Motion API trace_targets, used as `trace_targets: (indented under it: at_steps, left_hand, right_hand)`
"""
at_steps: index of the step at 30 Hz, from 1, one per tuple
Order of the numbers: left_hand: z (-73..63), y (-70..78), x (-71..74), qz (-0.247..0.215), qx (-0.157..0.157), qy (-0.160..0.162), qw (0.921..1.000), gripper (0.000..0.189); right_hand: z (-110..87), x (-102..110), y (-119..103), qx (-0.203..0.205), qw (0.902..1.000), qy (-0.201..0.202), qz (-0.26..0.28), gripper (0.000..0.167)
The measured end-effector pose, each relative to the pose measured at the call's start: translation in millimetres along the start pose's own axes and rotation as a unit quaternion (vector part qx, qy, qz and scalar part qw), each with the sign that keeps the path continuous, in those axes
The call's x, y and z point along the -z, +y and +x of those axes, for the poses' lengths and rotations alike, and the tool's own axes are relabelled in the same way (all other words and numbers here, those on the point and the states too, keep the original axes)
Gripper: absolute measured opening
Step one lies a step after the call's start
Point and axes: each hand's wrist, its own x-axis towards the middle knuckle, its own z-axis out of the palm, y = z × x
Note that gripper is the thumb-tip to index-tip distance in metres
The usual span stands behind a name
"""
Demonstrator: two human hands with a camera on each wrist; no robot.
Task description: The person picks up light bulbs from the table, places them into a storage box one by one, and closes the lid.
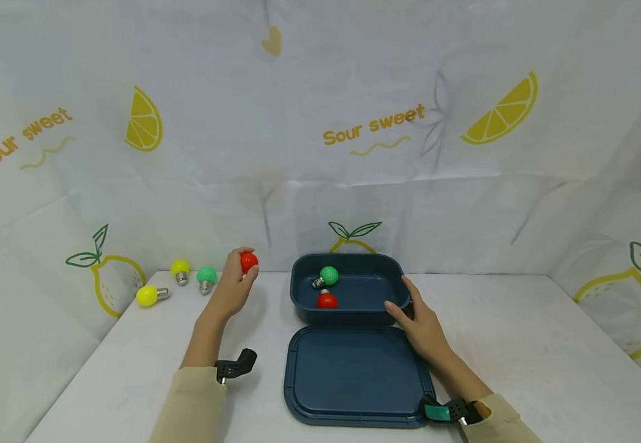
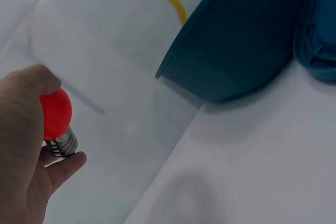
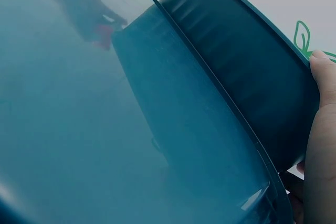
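Note:
My left hand [image 1: 233,288] holds a red light bulb [image 1: 249,262] above the table, left of a dark blue box [image 1: 348,317]. In the left wrist view the bulb [image 2: 56,114] sits between thumb and fingers, its silver screw base [image 2: 64,144] showing. With thumb on the rim and fingers along the outer side, my right hand [image 1: 422,329] grips the box's right end. Inside the box lie a green bulb [image 1: 328,275] and another red bulb [image 1: 326,300]. In the right wrist view, the box wall [image 3: 236,72] stands beside my thumb.
A dark blue lid [image 1: 359,375] lies flat in front of the box, under my right wrist. At the table's far left are two yellow bulbs, one upper [image 1: 179,268] and one lower [image 1: 146,296], plus a green bulb [image 1: 207,275]. A printed white sheet [image 1: 298,160] hangs behind.

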Motion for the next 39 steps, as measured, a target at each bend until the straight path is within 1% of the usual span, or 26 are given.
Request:
trace_targets:
  at_steps: [2,3,5,8,11,12,14,18,22,25,28,30,34,39]
  left_hand:
    - [1.5,6.8,-3.7,0.011,-0.006,0.010,0.9999,0.049]
    - [2.0,9.7,-5.7,0.018,-0.008,0.020,0.9996,0.051]
    - [3.3,14.8,-9.8,0.027,-0.014,0.049,0.9983,0.053]
    - [5.2,20.0,-16.0,0.044,-0.029,0.094,0.9942,0.054]
    - [6.7,22.7,-21.4,0.063,-0.044,0.124,0.9894,0.053]
    - [6.9,23.5,-22.8,0.062,-0.048,0.130,0.9885,0.053]
    - [7.0,24.9,-25.5,0.046,-0.055,0.136,0.9882,0.053]
    - [7.2,28.0,-31.9,0.003,-0.080,0.126,0.9887,0.054]
    - [7.9,33.0,-42.0,-0.005,-0.111,0.102,0.9885,0.055]
    - [7.9,39.7,-51.3,-0.006,-0.128,0.076,0.9888,0.054]
    - [9.2,46.2,-61.8,-0.003,-0.133,0.053,0.9897,0.053]
    - [10.8,49.8,-67.9,-0.002,-0.132,0.044,0.9902,0.052]
    - [16.5,56.5,-78.7,-0.005,-0.126,0.035,0.9914,0.051]
    - [24.4,68.7,-90.1,-0.018,-0.132,0.035,0.9904,0.053]
  right_hand:
    - [0.2,0,0,0.002,1.0000,0.001,-0.001,0.076]
    - [0.3,0,1,0.002,1.0000,0.001,0.000,0.076]
    - [0.5,0,1,0.003,1.0000,0.000,0.003,0.076]
    - [0.7,0,1,0.003,1.0000,0.001,0.004,0.075]
    - [1.0,0,1,0.006,1.0000,0.001,0.007,0.075]
    - [1.1,0,0,0.008,0.9999,0.001,0.008,0.075]
    - [1.3,0,0,0.009,0.9999,-0.001,0.009,0.075]
    - [0.9,0,-1,0.008,1.0000,-0.002,0.006,0.075]
    - [0.5,0,0,0.004,1.0000,-0.002,0.005,0.075]
    - [-0.3,1,0,0.002,1.0000,-0.001,0.005,0.075]
    - [0.5,1,2,0.004,1.0000,0.002,0.007,0.075]
    - [1.7,0,3,0.009,0.9999,0.004,0.010,0.075]
    - [3.3,-3,5,0.017,0.9997,0.005,0.015,0.076]
    - [1.4,-2,6,0.011,0.9998,0.008,0.017,0.076]
